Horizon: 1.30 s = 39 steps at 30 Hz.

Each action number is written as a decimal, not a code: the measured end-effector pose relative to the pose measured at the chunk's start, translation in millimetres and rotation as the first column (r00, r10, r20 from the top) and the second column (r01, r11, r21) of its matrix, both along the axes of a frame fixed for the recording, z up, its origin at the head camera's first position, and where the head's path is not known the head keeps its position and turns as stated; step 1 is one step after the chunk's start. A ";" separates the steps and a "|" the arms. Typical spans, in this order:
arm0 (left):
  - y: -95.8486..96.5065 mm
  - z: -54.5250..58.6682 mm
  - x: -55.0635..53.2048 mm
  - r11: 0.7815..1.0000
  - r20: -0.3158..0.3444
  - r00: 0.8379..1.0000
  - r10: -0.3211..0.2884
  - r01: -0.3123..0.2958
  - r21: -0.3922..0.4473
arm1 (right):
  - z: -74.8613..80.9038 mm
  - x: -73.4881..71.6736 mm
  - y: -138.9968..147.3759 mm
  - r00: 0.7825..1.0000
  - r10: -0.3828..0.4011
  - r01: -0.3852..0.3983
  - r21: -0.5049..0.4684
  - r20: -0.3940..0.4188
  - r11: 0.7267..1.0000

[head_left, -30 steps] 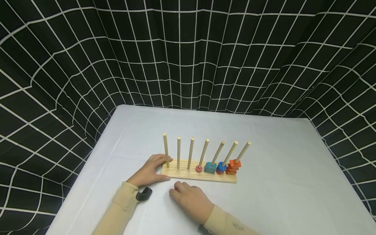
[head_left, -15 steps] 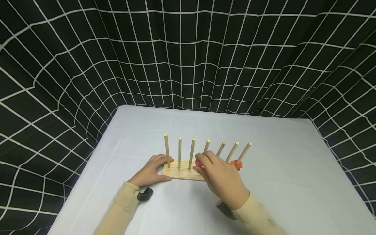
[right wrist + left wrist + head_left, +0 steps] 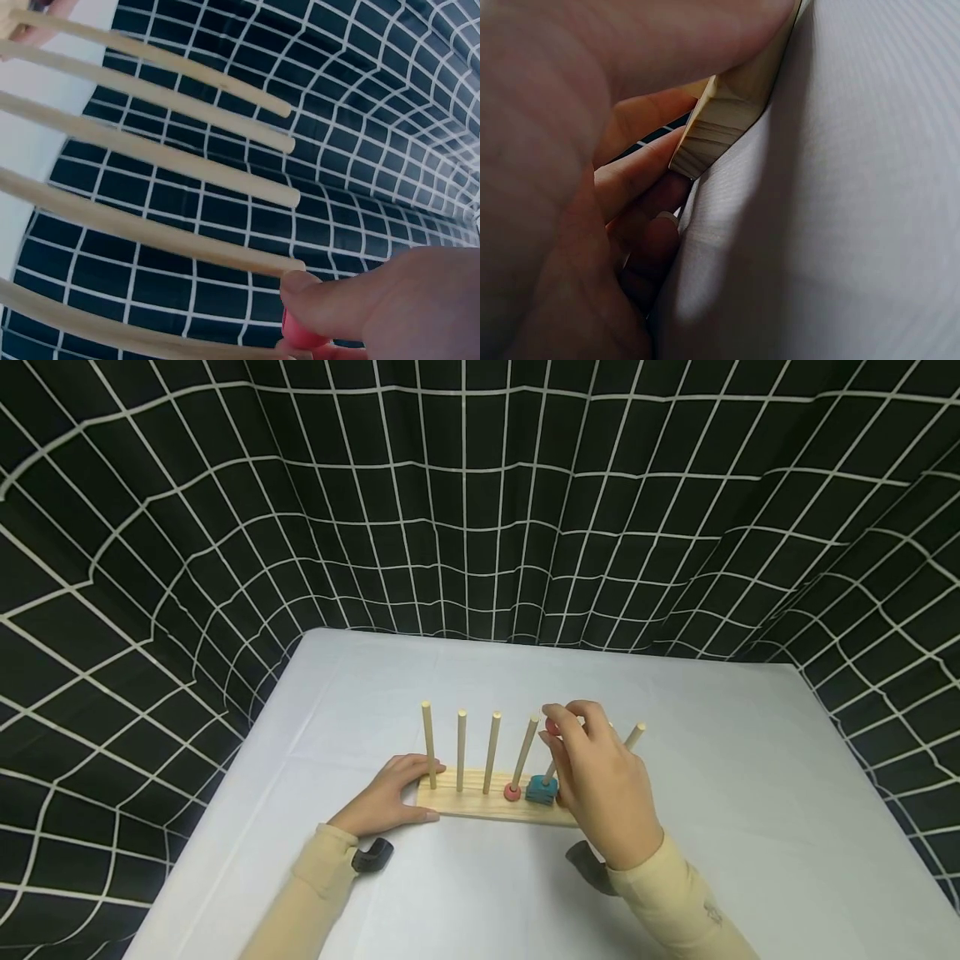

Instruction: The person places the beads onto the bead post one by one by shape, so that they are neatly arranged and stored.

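Note:
My left hand (image 3: pixel 384 797) grips the left end of a wooden peg board (image 3: pixel 480 807), thumb at the front edge, fingers behind; in the left wrist view the board's end (image 3: pixel 724 124) lies between them. Between thumb and fingertips, my right hand (image 3: pixel 609 785) pinches a red bead (image 3: pixel 552 727) up by the peg tops, just right of the fourth peg (image 3: pixel 524 752). In the right wrist view, the bead (image 3: pixel 301 331) is close to two peg ends. Another red bead (image 3: pixel 512 792) sits at the foot of the fourth peg. Teal blocks (image 3: pixel 541 790) are stacked on the fifth.
The three left pegs (image 3: pixel 491 756) stand bare. My right hand hides the blue and orange pieces at the board's right end. A white tabletop (image 3: pixel 360 710) surrounds the board, with a black grid-patterned curtain (image 3: pixel 480 527) behind and at the sides.
My right hand has moved from the tabletop in front of the board up and to the right, carrying the red bead to peg-top height. My left hand stays on the board's left end.

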<state>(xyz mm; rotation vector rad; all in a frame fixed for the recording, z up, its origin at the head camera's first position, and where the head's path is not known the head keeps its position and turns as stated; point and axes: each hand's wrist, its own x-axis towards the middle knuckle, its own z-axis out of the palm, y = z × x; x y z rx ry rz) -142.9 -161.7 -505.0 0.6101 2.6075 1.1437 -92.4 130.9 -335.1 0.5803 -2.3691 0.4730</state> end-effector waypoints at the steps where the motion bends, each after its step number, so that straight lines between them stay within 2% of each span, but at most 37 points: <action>1: 0.1 -0.2 0.0 1.000 -0.007 1.000 -0.003 0.003 0.003 | 0.4 -0.4 0.0 1.000 -0.003 0.002 -0.008 -0.001 1.000; 6: -0.2 -2.4 -1.4 1.000 -0.029 1.000 -0.007 0.007 0.000 | 3.3 -0.4 1.0 1.000 0.003 -0.003 -0.047 0.012 0.999; 12: -1.6 -3.5 -2.7 1.000 -0.010 1.000 -0.004 0.004 0.007 | 6.0 2.6 1.5 1.000 0.011 -0.010 -0.068 0.012 0.998; 18: -1.1 -2.1 -1.5 1.000 -0.007 1.000 0.001 0.000 0.009 | 6.2 4.0 3.1 0.999 -0.037 0.037 -0.001 -0.006 0.999; 24: 0.1 2.0 1.0 1.000 0.000 1.000 0.003 -0.003 0.007 | 1.6 4.9 4.1 0.996 -0.082 0.081 0.076 0.019 0.994; 28: 0.1 -1.0 0.1 1.000 -0.004 1.000 0.010 -0.010 0.000 | -0.5 5.4 4.9 0.995 -0.091 0.087 0.102 0.033 0.991; 35: -0.2 -2.9 -0.6 1.000 -0.013 1.000 0.004 -0.004 0.004 | 7.1 5.9 3.1 0.996 -0.072 0.073 0.026 -0.049 0.997; 39: 0.4 -2.2 -0.1 1.000 -0.012 1.000 0.003 -0.002 0.008 | 10.4 4.6 -0.5 0.997 -0.018 0.019 0.004 -0.070 1.000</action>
